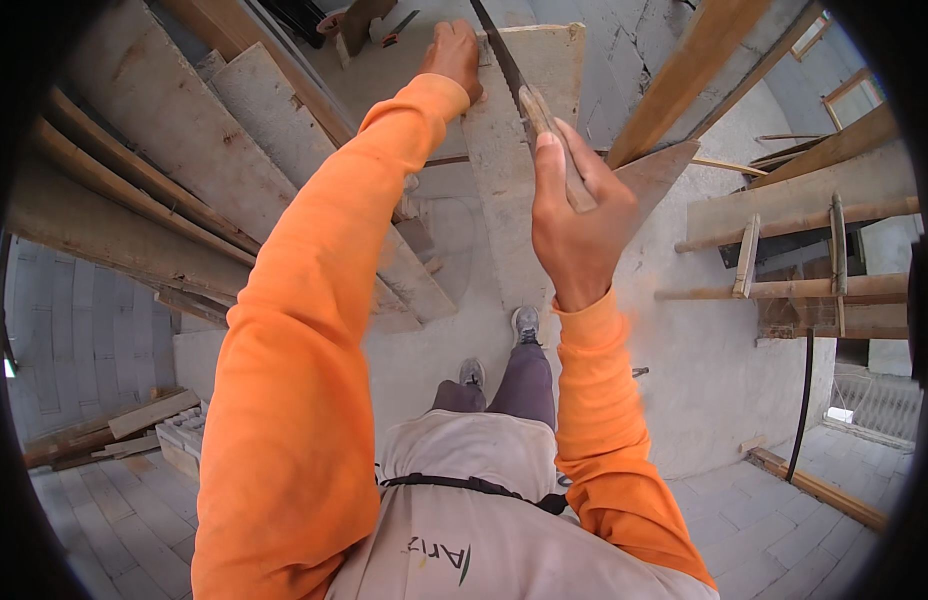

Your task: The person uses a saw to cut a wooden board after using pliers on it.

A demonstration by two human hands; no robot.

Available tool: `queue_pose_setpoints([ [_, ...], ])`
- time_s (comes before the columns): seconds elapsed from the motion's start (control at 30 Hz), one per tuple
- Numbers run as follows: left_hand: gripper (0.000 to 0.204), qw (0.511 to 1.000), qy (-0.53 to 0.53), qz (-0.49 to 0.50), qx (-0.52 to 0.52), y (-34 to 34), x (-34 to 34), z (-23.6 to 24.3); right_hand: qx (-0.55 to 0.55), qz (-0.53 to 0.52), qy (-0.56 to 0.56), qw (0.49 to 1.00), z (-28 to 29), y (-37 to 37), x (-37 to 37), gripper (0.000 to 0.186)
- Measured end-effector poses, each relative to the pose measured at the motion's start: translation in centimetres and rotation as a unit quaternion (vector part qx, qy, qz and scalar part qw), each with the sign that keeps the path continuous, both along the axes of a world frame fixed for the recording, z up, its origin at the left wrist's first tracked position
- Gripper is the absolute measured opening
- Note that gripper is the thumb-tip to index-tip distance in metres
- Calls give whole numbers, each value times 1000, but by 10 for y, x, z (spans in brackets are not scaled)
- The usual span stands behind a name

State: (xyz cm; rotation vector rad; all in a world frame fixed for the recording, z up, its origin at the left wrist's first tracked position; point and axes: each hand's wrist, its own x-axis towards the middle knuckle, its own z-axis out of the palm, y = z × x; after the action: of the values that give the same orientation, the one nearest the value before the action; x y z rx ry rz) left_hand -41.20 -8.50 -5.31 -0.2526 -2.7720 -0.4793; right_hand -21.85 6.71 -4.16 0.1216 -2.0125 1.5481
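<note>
A long, pale, dusty board [506, 195] stretches away in front of me, its near end by my feet. Closed over the left edge of its far end is my left hand [452, 60], knuckles up, though its fingertips are partly hidden. My right hand [582, 215] grips the wooden handle of a handsaw [512, 72], thumb laid along the grip. The dark toothed blade points up and away, slanting over the far part of the board, close to the left hand. From this angle I cannot tell whether its teeth touch the wood.
Wide planks [174, 110] lean at the left, and shorter board pieces [414, 270] lie near my feet. At the right stand a slanting wooden beam [684, 75] and a plank framework [799, 220]. Grey blocks [181, 440] sit lower left, by scrap wood [154, 412].
</note>
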Motion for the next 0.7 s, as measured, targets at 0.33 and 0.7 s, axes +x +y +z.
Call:
queue_pose_setpoints([
  [0.33, 78, 1000, -22, 12, 17, 1, 0, 1, -26, 5, -10, 1000, -9, 5, 11, 32],
  [0.7, 77, 999, -28, 11, 15, -2, -6, -3, 27, -43, -14, 999, -46, 20, 114, 30],
])
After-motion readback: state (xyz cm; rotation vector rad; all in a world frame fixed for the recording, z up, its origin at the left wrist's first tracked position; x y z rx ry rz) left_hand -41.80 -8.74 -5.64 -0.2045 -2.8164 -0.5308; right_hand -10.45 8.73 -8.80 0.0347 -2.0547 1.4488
